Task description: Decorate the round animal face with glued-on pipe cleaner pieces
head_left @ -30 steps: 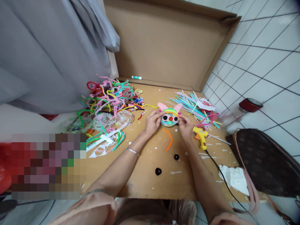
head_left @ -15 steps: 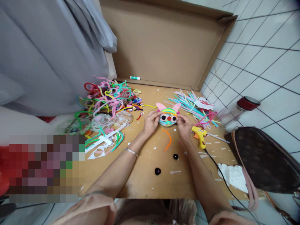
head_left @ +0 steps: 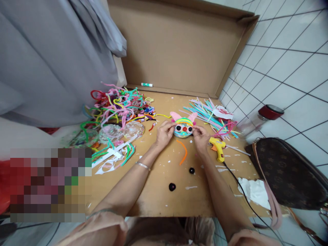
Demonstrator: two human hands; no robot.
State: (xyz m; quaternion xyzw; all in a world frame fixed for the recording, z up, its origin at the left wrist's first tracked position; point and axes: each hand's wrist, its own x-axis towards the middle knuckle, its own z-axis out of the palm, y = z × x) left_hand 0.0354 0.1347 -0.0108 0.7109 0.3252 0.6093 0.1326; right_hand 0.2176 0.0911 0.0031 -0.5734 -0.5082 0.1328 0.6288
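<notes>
A small round face figure (head_left: 183, 134) with pink ears, a striped band, black eyes and a red nose stands near the middle of the table. My left hand (head_left: 165, 133) pinches its left side, and my right hand (head_left: 201, 136) pinches the right side near the eye. An orange pipe cleaner strip (head_left: 183, 152) lies just below it. Closer to me are two black round pieces, one (head_left: 192, 170) to the right and one (head_left: 172, 187) to the left. A yellow glue gun (head_left: 217, 148) lies beside my right hand.
Tangled pipe cleaners (head_left: 115, 106) and clear plastic pieces (head_left: 111, 132) fill the left side. Straight pipe cleaners (head_left: 202, 111) lie at the back right. A bottle (head_left: 263, 114), crumpled tissue (head_left: 255, 193) and brown bag (head_left: 289, 171) sit right. A cardboard panel (head_left: 179, 48) rises behind.
</notes>
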